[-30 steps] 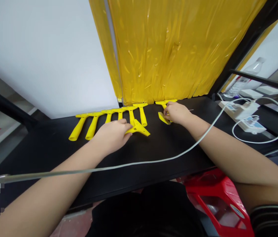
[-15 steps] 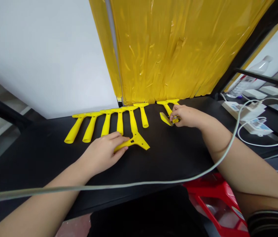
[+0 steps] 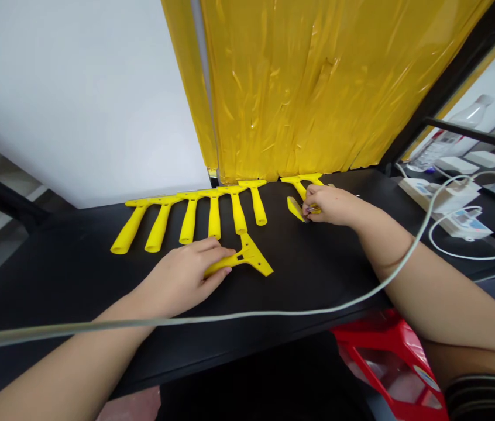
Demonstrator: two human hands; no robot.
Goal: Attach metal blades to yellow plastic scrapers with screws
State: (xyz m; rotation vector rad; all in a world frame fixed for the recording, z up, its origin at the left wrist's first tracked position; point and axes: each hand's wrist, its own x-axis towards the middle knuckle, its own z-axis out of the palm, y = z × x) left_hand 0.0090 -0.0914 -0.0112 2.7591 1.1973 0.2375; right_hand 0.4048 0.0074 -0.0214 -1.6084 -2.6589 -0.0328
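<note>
My left hand (image 3: 197,269) is closed round the handle of a yellow plastic scraper (image 3: 254,257), whose wide flat head points right, just above the black shelf. Behind it a row of several similar yellow scrapers (image 3: 189,216) lies with heads to the wall and hollow handles toward me. My right hand (image 3: 329,204) is closed, fingertips pinched down at the right end of the shelf. Its fingers hide most of what they hold. Beside the fingertips lies a small yellow angled piece (image 3: 295,209). Two more yellow scrapers (image 3: 300,180) lie just behind this hand, partly covered.
A pale cable (image 3: 274,314) runs across in front of me over the black shelf (image 3: 85,280). White power strips (image 3: 458,204) and a clear plastic bottle (image 3: 449,134) stand at the right. Below the shelf edge is a red plastic stool (image 3: 388,345). Yellow film (image 3: 282,88) covers the wall behind.
The scraper in my left hand has shifted slightly right and down in view. My right hand stays at the same spot, its fingers slightly turned. The view has shifted a little.
</note>
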